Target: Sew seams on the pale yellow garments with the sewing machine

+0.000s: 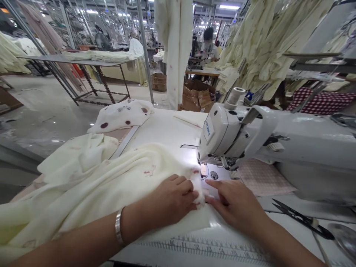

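A cream garment (111, 178) with small reddish prints lies spread over the white sewing table (164, 128). My left hand (172, 198) rests on its right edge with the fingers curled, pinching the cloth near the needle. My right hand (236, 204) lies just right of it, fingers pressed on a small piece of the same fabric in front of the presser foot (204, 170). The white sewing machine (267, 141) stands directly behind both hands. A silver bracelet (119, 226) sits on my left wrist.
Black scissors (303, 218) lie at the right of the table. A printed ruler (211, 248) runs along the near edge. A spotted cloth piece (122, 115) lies at the far left. Hung cream garments (267, 40), cardboard boxes (197, 96) and a seated person (208, 44) are behind.
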`<state>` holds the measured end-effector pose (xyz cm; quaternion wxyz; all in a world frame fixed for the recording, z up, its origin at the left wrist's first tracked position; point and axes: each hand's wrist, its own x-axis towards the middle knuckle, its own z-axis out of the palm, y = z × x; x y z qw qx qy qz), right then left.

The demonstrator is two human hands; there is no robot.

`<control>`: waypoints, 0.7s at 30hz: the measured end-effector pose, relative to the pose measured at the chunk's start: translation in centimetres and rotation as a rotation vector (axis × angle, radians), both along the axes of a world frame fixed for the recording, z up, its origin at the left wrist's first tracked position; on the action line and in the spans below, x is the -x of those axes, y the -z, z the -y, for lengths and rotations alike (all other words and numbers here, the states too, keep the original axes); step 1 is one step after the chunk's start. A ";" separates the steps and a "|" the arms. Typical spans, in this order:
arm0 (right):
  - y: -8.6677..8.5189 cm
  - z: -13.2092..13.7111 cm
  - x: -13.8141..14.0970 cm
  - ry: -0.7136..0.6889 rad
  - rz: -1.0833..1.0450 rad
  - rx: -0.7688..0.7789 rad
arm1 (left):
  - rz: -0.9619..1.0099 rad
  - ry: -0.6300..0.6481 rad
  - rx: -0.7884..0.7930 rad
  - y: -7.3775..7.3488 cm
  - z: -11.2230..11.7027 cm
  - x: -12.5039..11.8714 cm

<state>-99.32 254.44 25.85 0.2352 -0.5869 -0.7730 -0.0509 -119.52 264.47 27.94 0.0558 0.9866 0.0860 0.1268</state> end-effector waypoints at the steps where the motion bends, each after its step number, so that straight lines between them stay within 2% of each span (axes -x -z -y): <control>1: -0.1 0.1 0.1 0.002 -0.023 0.022 | 0.003 -0.024 0.048 -0.4 -0.2 0.5; 4: -0.6 0.3 1.0 -0.116 -0.048 -0.006 | -0.022 -0.098 0.135 -1.9 -0.4 1.1; 6: -0.8 0.1 1.8 -0.207 -0.012 -0.032 | -0.067 -0.122 0.069 -2.5 -0.4 0.6; 8: -1.0 -0.2 2.4 -0.227 0.020 0.044 | -0.078 -0.129 -0.055 -2.6 -0.2 -0.1; 11: -1.2 -0.5 2.5 -0.185 -0.039 0.268 | -0.037 -0.094 -0.152 -2.2 0.1 -0.7; 14: -1.2 -0.3 1.9 -0.168 -0.135 0.377 | -0.083 -0.090 -0.044 -1.8 0.3 -0.5; 16: -0.9 -0.2 1.4 -0.119 -0.185 0.377 | -0.104 -0.108 -0.025 -1.5 0.3 -0.2; 18: -0.6 -0.3 0.9 -0.017 -0.207 0.338 | -0.055 -0.087 -0.118 -1.0 0.2 -0.1; 21: 0.0 -0.7 0.7 0.092 -0.132 0.270 | 0.042 -0.017 -0.264 -0.4 0.1 -0.3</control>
